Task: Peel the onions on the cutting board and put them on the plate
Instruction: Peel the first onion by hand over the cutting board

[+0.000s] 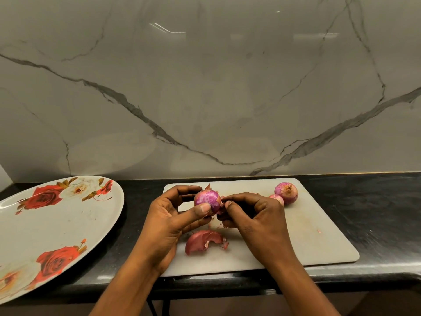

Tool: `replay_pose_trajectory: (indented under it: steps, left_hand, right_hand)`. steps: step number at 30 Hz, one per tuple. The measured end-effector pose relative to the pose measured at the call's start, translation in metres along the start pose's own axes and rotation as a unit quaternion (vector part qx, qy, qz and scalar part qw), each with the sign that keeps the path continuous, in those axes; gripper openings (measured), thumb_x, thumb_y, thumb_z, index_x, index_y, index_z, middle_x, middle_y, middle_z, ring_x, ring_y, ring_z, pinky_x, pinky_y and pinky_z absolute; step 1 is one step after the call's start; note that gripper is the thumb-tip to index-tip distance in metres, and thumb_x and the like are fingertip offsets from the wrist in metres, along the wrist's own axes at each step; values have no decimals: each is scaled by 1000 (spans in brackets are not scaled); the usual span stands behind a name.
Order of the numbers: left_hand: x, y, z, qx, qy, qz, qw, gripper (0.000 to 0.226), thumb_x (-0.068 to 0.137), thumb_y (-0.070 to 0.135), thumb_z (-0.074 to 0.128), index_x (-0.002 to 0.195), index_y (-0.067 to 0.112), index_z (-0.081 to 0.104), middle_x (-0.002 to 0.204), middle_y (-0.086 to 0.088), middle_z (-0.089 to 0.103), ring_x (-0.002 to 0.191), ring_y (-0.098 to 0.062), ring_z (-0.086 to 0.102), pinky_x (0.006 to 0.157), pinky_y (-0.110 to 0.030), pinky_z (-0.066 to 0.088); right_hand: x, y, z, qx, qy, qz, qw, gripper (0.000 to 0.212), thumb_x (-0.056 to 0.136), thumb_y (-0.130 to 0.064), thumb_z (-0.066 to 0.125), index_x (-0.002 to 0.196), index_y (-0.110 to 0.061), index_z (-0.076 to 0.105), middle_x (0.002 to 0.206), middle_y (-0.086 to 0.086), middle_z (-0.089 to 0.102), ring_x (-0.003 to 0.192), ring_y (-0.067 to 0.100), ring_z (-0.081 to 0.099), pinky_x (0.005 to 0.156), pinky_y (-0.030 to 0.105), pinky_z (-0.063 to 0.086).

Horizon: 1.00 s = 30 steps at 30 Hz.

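Note:
My left hand grips a partly peeled purple onion above the grey cutting board, thumb across its front. My right hand pinches a strip of papery skin at the onion's right side. A large piece of shed red skin lies on the board below my hands. Two unpeeled onions sit at the board's far right: a bigger one and a smaller one partly hidden behind my right hand. A white oval plate with red roses lies to the left with no onions on it.
The board lies on a black countertop whose front edge runs just below the board. A marble wall rises right behind. Small skin scraps dot the board near my hands.

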<state>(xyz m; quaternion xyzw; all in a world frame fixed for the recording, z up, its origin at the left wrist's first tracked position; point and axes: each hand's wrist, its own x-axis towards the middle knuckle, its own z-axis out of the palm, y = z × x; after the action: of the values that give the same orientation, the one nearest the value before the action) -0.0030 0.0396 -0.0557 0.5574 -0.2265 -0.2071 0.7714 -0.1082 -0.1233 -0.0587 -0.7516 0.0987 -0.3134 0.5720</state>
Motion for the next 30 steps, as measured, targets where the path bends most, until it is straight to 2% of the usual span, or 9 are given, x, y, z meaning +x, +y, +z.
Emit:
replay_pose_trajectory:
  steps: [7,10,13,16,20,25,30]
  left_hand:
    - [1,-1,-1,-37,-3,-13,999,45,83,10,75,128,9,69,123,-14,75,111,-39,74,79,-36,66]
    - [1,0,-1,-45,-3,-19,999,43,87,11,71,129,11,69,122,-11,76,112,-38,74,82,-39,66]
    - [1,-1,0,-31,-7,-14,999,44,86,11,71,130,13,70,124,-9,76,113,-35,74,86,-40,66]
    - [0,-2,0,-9,-13,-7,1000,47,82,9,74,128,13,72,126,-7,75,114,-32,74,88,-41,65]
    - [0,-2,-1,7,-23,-3,1000,46,83,5,75,128,14,73,127,-5,75,117,-33,73,91,-45,64]
    - [0,-3,-2,14,-27,-3,1000,46,81,6,77,127,15,74,128,-7,74,117,-33,73,93,-47,63]
    - [-1,-2,-2,20,-28,-2,999,49,79,6,77,128,14,73,128,-6,74,118,-32,73,92,-46,64]
  right_hand:
    - [3,-4,3,1,8,41,999,22,105,-16,57,89,-14,72,81,4,77,72,18,79,68,42,67]
    - [1,-3,3,-27,5,28,999,17,101,-16,64,88,-16,75,79,0,77,72,14,79,68,39,67]
    - [1,-2,0,-11,6,24,1000,8,95,-16,74,97,-21,80,84,-4,80,75,12,79,70,33,67]
    - [2,-5,0,37,-15,41,998,15,93,-20,76,106,-25,81,92,-5,82,83,15,80,74,36,67]
    - [4,-6,0,48,-46,36,997,28,86,-34,80,112,-25,81,99,-8,82,92,14,80,80,37,66]
    - [5,-3,-2,45,-47,34,997,23,89,-20,81,112,-23,81,98,-8,82,91,13,79,80,35,66]
    - [5,-3,-3,45,-50,32,997,26,88,-22,82,114,-21,81,98,-7,82,90,13,80,78,34,66]
